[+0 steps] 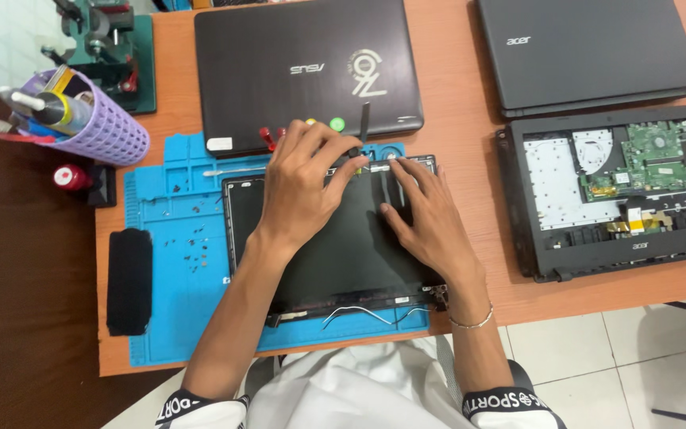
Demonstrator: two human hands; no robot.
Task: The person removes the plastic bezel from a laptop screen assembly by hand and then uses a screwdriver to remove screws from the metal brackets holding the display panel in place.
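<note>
A black laptop screen panel [343, 254] lies flat on a blue repair mat [172, 246], thin white wires trailing at its near edge. My left hand [299, 187] rests over the panel's far edge, its fingers closed on a slim black pry tool [363, 127] that stands up near the top bezel. My right hand [422, 210] lies flat on the panel's right part, fingers spread, fingertips touching the top edge beside the tool.
A closed black laptop [307, 67] sits beyond the mat, another [585, 52] at far right. An opened laptop base with green board [621, 191] lies right. A purple tool cup [93, 123], black pad [130, 280] and small screws [192, 242] are left.
</note>
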